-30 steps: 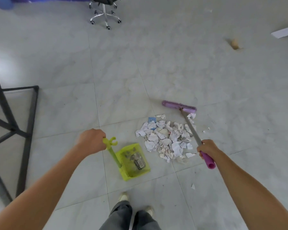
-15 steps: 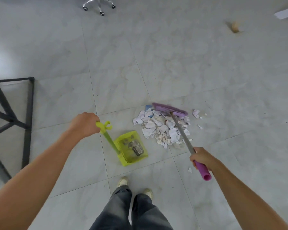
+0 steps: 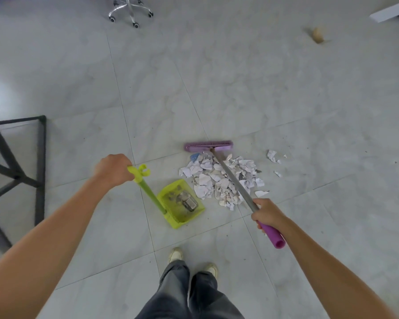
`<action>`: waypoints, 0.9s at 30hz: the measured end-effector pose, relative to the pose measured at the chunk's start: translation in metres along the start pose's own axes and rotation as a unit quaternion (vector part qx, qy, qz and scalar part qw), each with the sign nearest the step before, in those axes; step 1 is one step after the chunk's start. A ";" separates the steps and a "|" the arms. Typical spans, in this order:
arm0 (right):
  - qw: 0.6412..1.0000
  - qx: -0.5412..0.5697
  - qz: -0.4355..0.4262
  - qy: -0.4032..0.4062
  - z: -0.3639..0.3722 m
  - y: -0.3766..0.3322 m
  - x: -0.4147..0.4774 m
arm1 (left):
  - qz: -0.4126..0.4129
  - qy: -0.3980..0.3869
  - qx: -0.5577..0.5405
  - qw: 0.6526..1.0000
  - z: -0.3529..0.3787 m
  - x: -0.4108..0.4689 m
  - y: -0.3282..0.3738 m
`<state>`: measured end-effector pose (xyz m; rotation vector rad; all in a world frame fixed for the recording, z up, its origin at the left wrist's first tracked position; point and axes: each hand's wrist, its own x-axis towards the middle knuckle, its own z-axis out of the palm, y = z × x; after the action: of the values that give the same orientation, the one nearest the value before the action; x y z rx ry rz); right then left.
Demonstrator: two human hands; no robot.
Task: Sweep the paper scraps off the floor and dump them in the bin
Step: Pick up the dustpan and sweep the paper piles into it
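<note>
Purple broom gripped in right hand | left hand holds green dustpan | risk: broom head sits left of stray scraps, stroke misses them

Broom: purple head and grip, grey metal shaft. Dustpan: lime green, matching handle. Paper scraps: white, one blue piece. Floor: pale grey marbled tiles. Trousers: dark grey. Frame: black.
</note>
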<state>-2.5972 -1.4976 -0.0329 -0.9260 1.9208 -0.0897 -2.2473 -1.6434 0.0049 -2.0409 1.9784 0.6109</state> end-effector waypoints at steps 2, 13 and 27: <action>1.000 -0.016 -0.002 -0.016 0.007 -0.004 0.004 | 0.004 0.003 -0.004 1.000 -0.002 0.004 -0.001; 0.992 -0.119 0.040 -0.019 -0.054 0.058 -0.050 | 0.021 0.017 -0.009 1.000 0.001 0.010 0.004; 0.999 0.041 0.024 -0.016 0.012 0.000 -0.018 | 0.039 0.030 0.001 0.999 0.000 0.007 0.005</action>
<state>-2.5833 -1.4826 -0.0263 -0.8215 1.8948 -0.1238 -2.2526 -1.6503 0.0020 -2.0107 2.1002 0.5695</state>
